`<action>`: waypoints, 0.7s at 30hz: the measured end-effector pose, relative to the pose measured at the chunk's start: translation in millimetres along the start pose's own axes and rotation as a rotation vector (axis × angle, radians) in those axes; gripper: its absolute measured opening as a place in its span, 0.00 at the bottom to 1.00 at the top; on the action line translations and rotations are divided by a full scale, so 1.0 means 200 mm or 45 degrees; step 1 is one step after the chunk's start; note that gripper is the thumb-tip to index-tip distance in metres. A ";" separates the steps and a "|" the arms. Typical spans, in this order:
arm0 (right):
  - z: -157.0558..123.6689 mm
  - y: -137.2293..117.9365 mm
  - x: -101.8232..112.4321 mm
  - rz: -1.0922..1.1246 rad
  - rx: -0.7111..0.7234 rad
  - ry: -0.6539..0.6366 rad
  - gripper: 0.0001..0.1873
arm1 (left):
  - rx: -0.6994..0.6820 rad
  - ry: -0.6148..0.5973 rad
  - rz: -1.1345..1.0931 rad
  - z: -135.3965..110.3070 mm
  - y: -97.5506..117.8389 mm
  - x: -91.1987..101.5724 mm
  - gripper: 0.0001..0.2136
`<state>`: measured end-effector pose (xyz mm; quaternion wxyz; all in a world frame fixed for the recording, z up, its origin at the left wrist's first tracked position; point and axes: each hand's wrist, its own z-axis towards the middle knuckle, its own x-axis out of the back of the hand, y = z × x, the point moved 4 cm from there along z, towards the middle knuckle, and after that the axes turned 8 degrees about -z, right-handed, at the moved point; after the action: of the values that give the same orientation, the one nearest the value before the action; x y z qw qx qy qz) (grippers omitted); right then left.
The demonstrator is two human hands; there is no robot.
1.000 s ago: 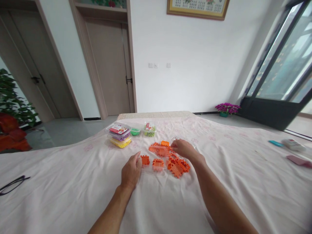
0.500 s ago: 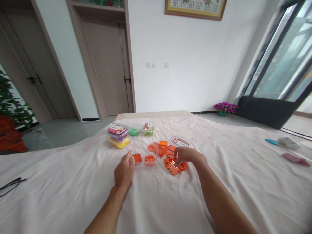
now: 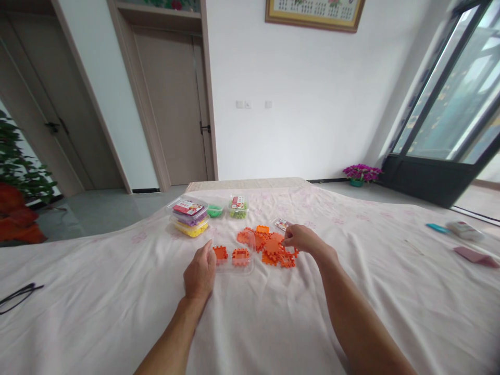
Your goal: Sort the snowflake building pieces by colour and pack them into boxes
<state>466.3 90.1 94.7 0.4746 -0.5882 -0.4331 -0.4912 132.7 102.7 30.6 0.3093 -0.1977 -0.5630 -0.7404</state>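
Note:
My left hand (image 3: 199, 273) is closed on the left edge of a clear plastic box (image 3: 234, 272), which lies on the cloth. Inside sit two flat orange notched building pieces (image 3: 240, 256), set apart from each other. To the right of the box spreads a loose pile of similar orange pieces (image 3: 261, 240), some overlapping. At the pile's right side my right hand (image 3: 307, 240) has its fingers pinched on an orange notched piece (image 3: 274, 245); the fingertips are partly hidden. Behind that hand lies a clear lid with a label (image 3: 282, 224), partly covered by it.
Stacked clear boxes of purple and yellow pieces (image 3: 189, 216) stand at the back left, beside boxes of green pieces (image 3: 214, 210) and light green pieces (image 3: 238, 207). Far right lie a blue object (image 3: 438, 228), a white packet (image 3: 464, 230) and a pink item (image 3: 475, 257). A black cord (image 3: 19, 297) lies left.
My right hand has moved slightly up and away, shifting an orange piece from the pile's near side toward its middle. My left hand and the box have stayed in place.

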 end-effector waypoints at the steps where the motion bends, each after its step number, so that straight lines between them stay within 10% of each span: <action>1: 0.00 0.02 0.00 -0.021 -0.023 -0.011 0.07 | 0.001 -0.001 0.001 0.00 0.00 0.00 0.21; 21: 0.06 -0.08 -0.14 0.231 0.263 -0.083 0.13 | -0.018 0.002 -0.025 0.00 -0.01 -0.01 0.21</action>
<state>448.8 102.8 68.4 0.5607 -0.5887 -0.4414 -0.3797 132.7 103.7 29.0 0.3010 -0.1938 -0.5595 -0.7475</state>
